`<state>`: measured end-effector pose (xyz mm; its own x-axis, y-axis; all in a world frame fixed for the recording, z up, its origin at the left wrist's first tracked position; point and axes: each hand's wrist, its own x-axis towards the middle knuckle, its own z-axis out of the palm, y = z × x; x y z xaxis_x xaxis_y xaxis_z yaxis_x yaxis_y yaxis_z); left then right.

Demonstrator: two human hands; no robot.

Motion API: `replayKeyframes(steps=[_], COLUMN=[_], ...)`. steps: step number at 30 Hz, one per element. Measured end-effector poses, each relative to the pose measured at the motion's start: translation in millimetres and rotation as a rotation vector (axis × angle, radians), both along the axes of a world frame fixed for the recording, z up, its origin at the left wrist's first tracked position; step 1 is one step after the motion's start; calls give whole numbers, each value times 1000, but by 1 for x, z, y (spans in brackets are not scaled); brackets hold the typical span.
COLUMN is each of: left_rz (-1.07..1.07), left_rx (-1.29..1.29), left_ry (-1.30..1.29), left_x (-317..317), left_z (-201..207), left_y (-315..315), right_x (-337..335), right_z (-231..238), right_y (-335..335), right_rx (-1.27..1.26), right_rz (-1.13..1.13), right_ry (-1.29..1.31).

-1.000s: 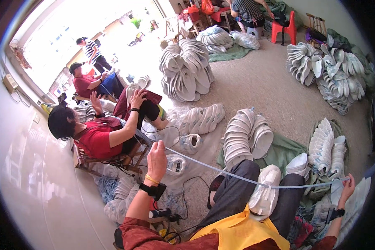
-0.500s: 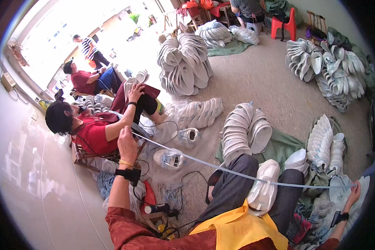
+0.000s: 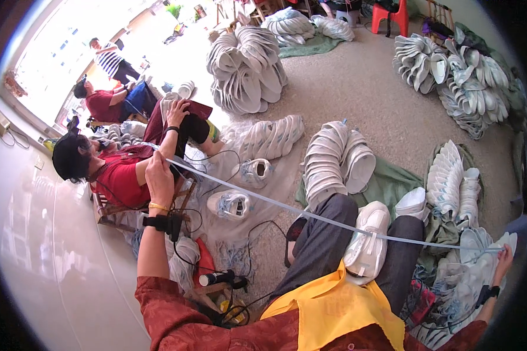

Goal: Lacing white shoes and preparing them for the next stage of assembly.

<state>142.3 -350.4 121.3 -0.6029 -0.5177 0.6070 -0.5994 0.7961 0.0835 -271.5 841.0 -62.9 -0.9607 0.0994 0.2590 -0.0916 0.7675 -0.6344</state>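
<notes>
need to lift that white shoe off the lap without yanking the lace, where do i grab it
Probably the heel end of the white shoe, from above. It rests sole-down between the knees, and the taut lace threads its middle, so the rear is free.

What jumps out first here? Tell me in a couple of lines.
A long pale lace stretched taut across the middle, pinched by the left hand far out left and the right hand at the right edge, threaded through a white shoe on the person's lap. Around them, fanned stacks of white soles cover the floor.
</notes>
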Motion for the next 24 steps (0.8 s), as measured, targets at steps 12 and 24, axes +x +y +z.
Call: replayKeyframes(steps=[12, 24], left_rz=[287, 153], left_rx=[-271, -281], left_ry=[26, -19], left_x=[93, 95], left_z=[60, 76], left_y=[-67, -162], right_x=[-98, 45], right_z=[56, 150], right_y=[0, 16], right_rx=[112, 97], right_rz=[139, -122], right_ry=[45, 64])
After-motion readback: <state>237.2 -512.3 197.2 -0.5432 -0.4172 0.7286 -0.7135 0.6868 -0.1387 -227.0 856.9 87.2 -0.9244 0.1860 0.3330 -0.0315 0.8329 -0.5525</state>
